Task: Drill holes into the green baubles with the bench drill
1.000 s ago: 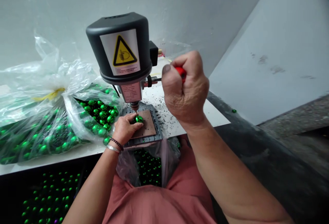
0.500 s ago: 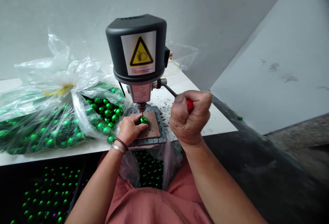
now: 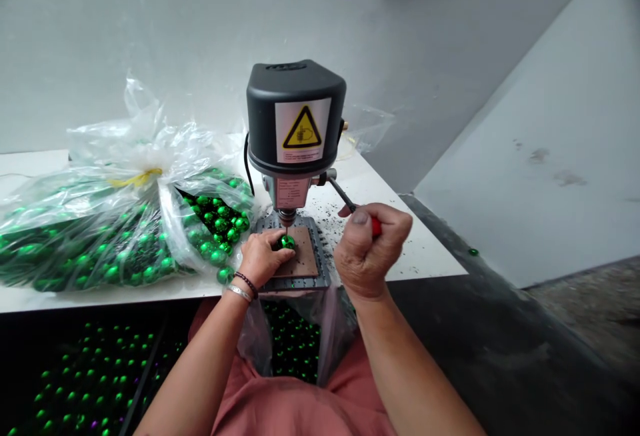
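Observation:
My left hand (image 3: 263, 255) pinches a shiny green ball (image 3: 288, 243) between thumb and fingers on a brown board (image 3: 304, 264). Right above the ball is the thin bit of a bench drill press (image 3: 297, 119); whether its tip touches the ball is too small to tell. My right hand (image 3: 373, 246) is wrapped round the red knob (image 3: 376, 226) of the drill's feed lever (image 3: 343, 194). The board lies on the drill's grey base (image 3: 323, 249), and dark shavings are scattered around it.
A clear plastic bag (image 3: 170, 216) of green balls lies torn open on the left of the white table (image 3: 430, 249). One loose ball (image 3: 225, 275) rests near the front edge. More green balls (image 3: 295, 343) fill a bag between my knees and a dark container (image 3: 125, 416) at lower left.
My view has shifted, so the drill appears lower and further right. Both hands keep their holds on the ball and the lever knob.

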`<act>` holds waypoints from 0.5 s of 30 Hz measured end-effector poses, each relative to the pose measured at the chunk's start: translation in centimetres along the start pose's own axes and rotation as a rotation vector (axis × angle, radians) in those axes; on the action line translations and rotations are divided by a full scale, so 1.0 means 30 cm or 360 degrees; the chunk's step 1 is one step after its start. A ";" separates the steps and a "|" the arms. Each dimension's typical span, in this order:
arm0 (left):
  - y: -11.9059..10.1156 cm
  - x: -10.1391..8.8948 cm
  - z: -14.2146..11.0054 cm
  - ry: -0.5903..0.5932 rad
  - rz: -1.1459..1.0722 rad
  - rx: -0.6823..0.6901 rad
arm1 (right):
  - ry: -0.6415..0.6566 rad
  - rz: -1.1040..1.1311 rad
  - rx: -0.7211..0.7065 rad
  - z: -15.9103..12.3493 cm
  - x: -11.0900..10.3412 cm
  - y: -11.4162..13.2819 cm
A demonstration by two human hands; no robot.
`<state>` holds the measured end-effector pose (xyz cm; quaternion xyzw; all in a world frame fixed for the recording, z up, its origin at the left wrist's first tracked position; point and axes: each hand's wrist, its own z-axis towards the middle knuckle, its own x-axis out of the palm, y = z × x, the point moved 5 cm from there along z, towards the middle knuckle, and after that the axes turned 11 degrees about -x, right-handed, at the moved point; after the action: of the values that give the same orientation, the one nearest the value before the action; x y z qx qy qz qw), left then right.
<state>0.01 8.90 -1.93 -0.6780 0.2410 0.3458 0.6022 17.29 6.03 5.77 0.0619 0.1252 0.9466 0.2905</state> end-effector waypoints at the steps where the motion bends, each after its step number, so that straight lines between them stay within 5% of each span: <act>1: 0.000 -0.001 -0.001 -0.0004 0.0002 -0.0001 | 0.0019 0.0016 0.0008 -0.015 0.002 -0.004; 6: 0.003 -0.002 -0.003 -0.0024 -0.0005 -0.0005 | -0.0003 0.0021 -0.0004 -0.003 0.003 -0.002; 9: 0.006 0.007 -0.001 -0.0038 -0.0035 -0.0001 | -0.0074 -0.0117 -0.0059 0.121 0.008 0.016; 15: 0.016 -0.018 -0.063 -0.0050 -0.0054 -0.0021 | 0.0145 -0.0131 0.0118 0.323 0.064 0.001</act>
<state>-0.38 6.91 -1.77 -0.6804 0.2177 0.3475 0.6073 17.54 9.04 15.19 0.0242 0.1758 0.9304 0.3207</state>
